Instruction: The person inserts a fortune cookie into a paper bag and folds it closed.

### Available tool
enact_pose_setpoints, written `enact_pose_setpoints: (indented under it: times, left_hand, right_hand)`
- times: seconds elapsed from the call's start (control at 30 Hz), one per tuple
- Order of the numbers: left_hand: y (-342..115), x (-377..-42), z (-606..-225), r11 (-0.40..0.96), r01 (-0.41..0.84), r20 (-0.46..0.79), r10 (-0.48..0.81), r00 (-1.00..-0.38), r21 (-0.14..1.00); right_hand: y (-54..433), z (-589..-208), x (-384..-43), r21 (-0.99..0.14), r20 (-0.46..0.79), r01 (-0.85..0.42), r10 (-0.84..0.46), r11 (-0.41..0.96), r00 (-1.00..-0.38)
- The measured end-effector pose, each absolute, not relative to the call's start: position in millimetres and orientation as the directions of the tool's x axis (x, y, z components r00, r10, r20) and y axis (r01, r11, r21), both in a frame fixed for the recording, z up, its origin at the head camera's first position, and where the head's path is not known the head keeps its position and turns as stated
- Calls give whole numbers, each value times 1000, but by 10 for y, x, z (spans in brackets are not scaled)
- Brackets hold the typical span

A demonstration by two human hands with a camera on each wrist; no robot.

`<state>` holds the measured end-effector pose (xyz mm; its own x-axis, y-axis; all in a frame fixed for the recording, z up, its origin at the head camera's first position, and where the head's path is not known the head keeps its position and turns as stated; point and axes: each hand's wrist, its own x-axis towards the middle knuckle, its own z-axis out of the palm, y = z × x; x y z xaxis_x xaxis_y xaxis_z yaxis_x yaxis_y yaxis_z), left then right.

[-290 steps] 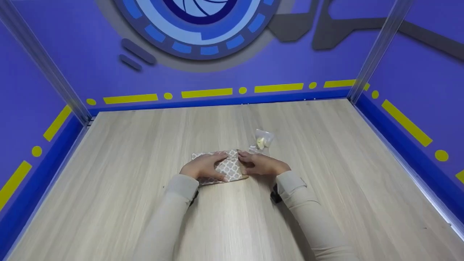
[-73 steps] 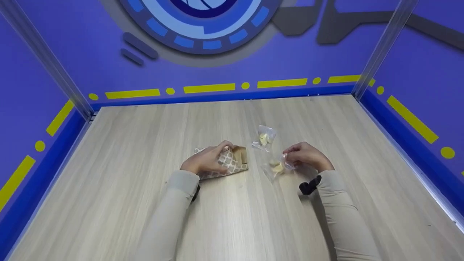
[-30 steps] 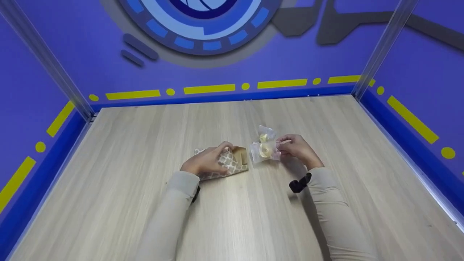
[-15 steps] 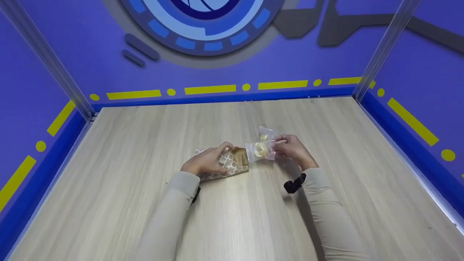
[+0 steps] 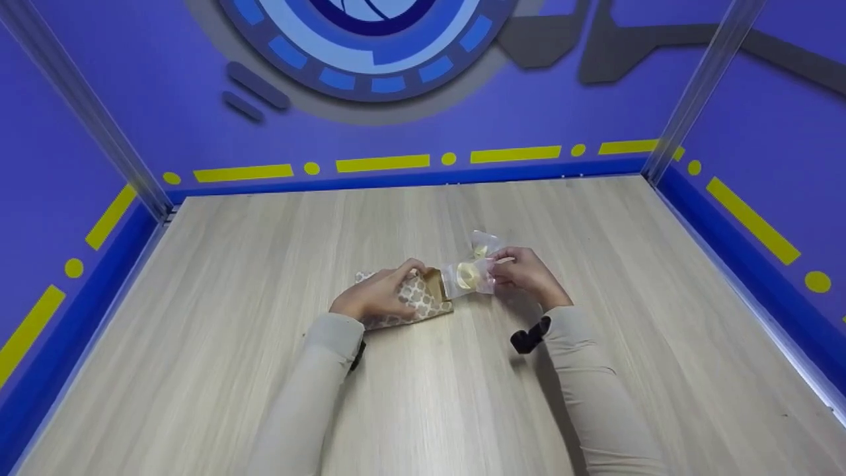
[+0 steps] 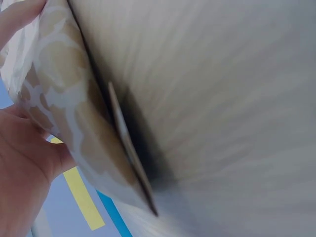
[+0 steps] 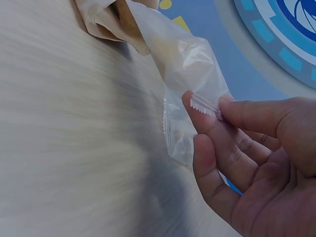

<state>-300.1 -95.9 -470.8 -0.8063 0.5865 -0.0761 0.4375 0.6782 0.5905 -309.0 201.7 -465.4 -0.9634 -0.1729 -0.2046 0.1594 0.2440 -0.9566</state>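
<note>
A paper bag (image 5: 423,301) with a white and beige lattice pattern lies on its side, its brown mouth facing right. My left hand (image 5: 373,297) grips it from above, thumb on the near side and fingers on the far side. Between thumb and fingers, my right hand (image 5: 525,274) pinches the serrated end of a clear wrapper holding a pale yellow fortune cookie (image 5: 468,276). The wrapper's free end is right at the bag's mouth. Behind it lies a second wrapped fortune cookie (image 5: 484,239), partly covered. In the right wrist view, the held wrapper (image 7: 190,61) reaches toward the brown opening.
The wood-grain table (image 5: 264,244) is bounded by a blue-purple back wall (image 5: 396,135) and side walls with yellow markings. A black wrist camera (image 5: 529,337) hangs below my right wrist.
My right hand picked up the nearer wrapped cookie and brought it left to the bag's mouth. The bag, earlier between both hands, is now held by my left hand alone, mouth open.
</note>
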Motion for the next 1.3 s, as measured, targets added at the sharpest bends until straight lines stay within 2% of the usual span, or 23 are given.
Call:
enact_pose_setpoints:
  times: [0.27,0.53,0.93,1.3]
  left_hand:
    - [-957,-2994,-4703,684,419,-94,578,-810,597]
    - [-954,-3010,-4704,687,430,-82,578,-812,586]
    - [-959,-3009,-4700,679,432,-73,580,-812,593]
    - [-957,-3021,-4712,680,431,-84,584,-807,593]
  right_hand:
    - [1958,-4598,-3069,-939,-258,200,-191,278,-947]
    - [1926,-4662,-3096,-929,-235,169,-173,328,-957]
    - [1799,-4665,-3095,-945,-237,183,-178,272,-955]
    - [1709,-4657,-3108,-934,-247,182,-187,308,-951]
